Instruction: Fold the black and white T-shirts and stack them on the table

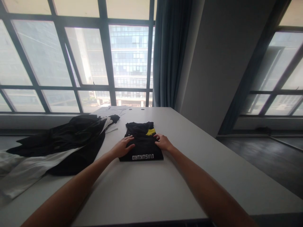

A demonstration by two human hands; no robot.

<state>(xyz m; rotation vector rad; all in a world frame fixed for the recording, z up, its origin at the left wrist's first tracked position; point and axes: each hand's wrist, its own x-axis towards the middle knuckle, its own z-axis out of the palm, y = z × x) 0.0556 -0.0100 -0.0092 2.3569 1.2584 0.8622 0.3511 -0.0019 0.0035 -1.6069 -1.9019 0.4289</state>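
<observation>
Just below the frame's middle, on a white table point(132, 192), lies a folded black shirt point(145, 146), its white lettering point(143, 157) upside down (it seems to spell EVISUKURO). Marks on the yellow patch point(151, 131) are too small to read. The left hand point(122, 147) rests open on it; the right hand point(163, 142) touches its right edge, fingers bent, grip unclear.

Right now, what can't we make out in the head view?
All in the head view:
Folded black garment: underside hidden by its upper layers.
Yellow patch: dark marks too small to read.
Right hand: whether it pinches cloth; the hand itself hides this.
Clothes pile: left end cut off by the picture's edge; item count hidden by overlap.
</observation>
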